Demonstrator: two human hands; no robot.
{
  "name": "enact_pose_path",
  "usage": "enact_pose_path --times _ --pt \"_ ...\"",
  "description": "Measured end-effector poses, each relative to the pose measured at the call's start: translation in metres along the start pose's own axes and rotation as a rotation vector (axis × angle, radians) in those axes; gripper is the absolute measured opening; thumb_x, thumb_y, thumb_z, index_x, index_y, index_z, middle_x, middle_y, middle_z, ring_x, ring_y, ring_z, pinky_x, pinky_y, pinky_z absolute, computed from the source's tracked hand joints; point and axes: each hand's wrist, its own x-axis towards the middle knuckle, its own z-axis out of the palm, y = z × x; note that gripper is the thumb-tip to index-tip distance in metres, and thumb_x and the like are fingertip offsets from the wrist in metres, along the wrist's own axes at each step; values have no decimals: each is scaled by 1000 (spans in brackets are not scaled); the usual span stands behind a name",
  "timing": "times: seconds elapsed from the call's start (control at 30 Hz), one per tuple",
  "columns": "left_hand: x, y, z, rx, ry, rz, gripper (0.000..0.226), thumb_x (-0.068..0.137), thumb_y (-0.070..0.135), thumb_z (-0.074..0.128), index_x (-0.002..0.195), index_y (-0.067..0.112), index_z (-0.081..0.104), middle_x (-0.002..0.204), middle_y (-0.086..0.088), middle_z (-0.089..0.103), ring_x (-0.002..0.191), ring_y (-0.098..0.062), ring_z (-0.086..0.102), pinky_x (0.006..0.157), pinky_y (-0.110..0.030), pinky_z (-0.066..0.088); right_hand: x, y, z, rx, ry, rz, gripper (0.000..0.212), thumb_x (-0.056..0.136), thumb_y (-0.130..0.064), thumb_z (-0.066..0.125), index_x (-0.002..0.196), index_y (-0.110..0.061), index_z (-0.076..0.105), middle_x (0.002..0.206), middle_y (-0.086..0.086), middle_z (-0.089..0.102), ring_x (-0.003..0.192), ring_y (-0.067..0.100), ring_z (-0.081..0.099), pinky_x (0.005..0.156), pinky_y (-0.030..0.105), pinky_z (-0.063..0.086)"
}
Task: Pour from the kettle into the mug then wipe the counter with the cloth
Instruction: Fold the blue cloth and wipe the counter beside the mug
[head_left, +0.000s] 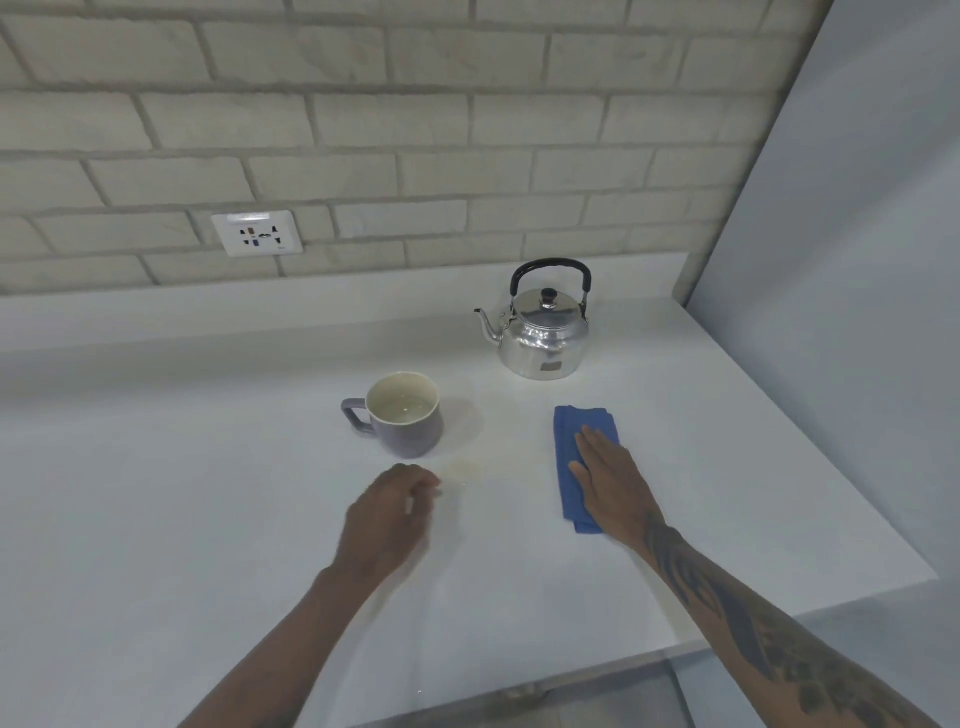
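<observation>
The pouring seems done; the mug (405, 415) holds pale liquid and the kettle (545, 332) stands upright on the counter (208, 493), at about 1 o'clock from the mug, well apart from both hands; so I judge the step in hand is the wiping.

The right hand (608, 478) lies flat on the blue cloth (574, 467), fingers stretched and close together, palm pressing down; it pinches nothing, it only covers the cloth. The cloth is folded into a long strip; its long axis runs from 12 o'clock to 6 o'clock, slightly leaning, and the hand covers its right and lower part.

The left hand (389, 514) hovers over or rests lightly on the counter, fingers curled loosely inward; it is blurred, so I cannot tell whether it holds anything, though it looks empty.

The relation that matters: a faint pale wet patch (462, 467) lies just below the mug, at about 9 o'clock from the cloth, near the fingertips of the left hand; the right hand is the one on the cloth, so the sweep should probably go to the left, across the short axis of the cloth; the mug stands close to that path and could be knocked.
</observation>
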Motion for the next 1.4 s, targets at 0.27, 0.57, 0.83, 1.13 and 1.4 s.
enact_pose_path --times 0.27,0.57,0.83,1.13,1.4 --pt "-25 -89 -29 218 130 -58 36 92 17 49 126 19 60 132 1 58 120 -22 52 95 -35 47 36 -21 16 -378 -106 -9 71 91 -26 -1 144 10 30 154 29 26 143 44 24 113 52 29" --pt "-29 -95 -23 219 130 -43 44 94 29 36 129 19 60 137 1 55 127 -18 47 105 -33 40 2 -134 43 -259 -48 -409 59 95 -25 19 140 4 42 147 19 45 136 36 43 108 49 39" --pt "-30 -94 -21 212 158 -55 43 95 28 35 131 21 58 137 5 53 127 -14 44 105 -31 40 -45 -27 11 -134 9 -291 64 97 -51 -3 152 -18 -5 159 1 12 148 18 12 118 27 2" --pt "-29 -92 -21 247 164 -30 48 95 33 28 129 19 59 134 4 54 125 -14 46 106 -25 35 96 -70 22 -225 -73 16 90 76 -39 -20 152 1 7 162 17 5 149 35 6 120 48 15" --pt "-28 -94 -19 238 156 -24 51 94 36 27 130 18 59 136 2 54 127 -16 46 105 -31 40 25 -116 32 -197 -33 -390 58 101 -28 10 145 -3 37 152 11 39 139 30 39 115 43 31"
